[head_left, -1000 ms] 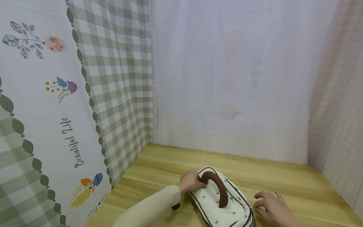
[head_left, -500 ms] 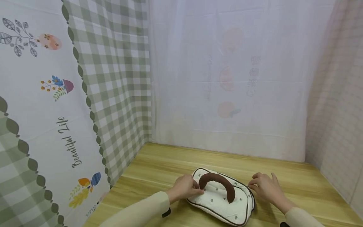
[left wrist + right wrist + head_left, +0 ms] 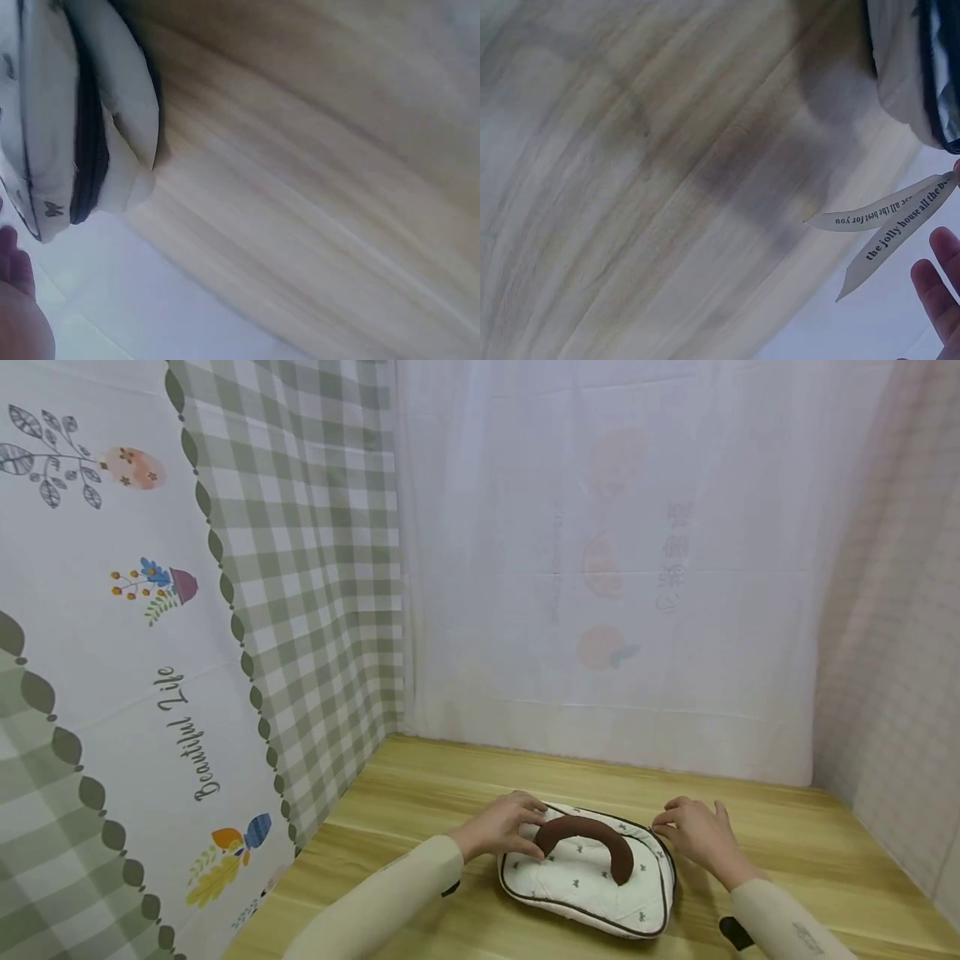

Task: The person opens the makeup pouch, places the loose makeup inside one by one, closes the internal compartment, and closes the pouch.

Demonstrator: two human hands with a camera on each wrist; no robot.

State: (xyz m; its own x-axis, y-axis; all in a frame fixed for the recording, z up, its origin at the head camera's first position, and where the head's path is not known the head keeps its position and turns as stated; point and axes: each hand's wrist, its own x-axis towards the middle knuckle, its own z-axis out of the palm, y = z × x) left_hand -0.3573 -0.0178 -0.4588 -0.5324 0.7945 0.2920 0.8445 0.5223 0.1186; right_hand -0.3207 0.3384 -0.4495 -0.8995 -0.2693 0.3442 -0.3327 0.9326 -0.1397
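A white zip pouch (image 3: pixel 562 885) with small dark bow prints and dark piping lies on the table. On its top arches a brown padded handle (image 3: pixel 587 833). My left hand (image 3: pixel 504 828) rests at the pouch's left end, thumb and fingers spread beside the handle's left foot. At the far right corner, my right hand (image 3: pixel 701 837) pinches a printed ribbon pull (image 3: pixel 907 217), whose two tails hang below the fingertip in the right wrist view; the other fingers are extended. A dark zipper (image 3: pixel 90 142) runs along the pouch's side in the left wrist view.
The wood-grain table (image 3: pixel 435 777) reaches back to a white curtain (image 3: pixel 487 635). Green-and-white checked cloth (image 3: pixel 315 568) hangs on the left, and pale gridded cloth (image 3: pixel 892 677) on the right.
The pouch has turned counter-clockwise to lie more crosswise before me. My left hand has loosened and shifted slightly toward the handle; my right hand has moved farther from me with the corner.
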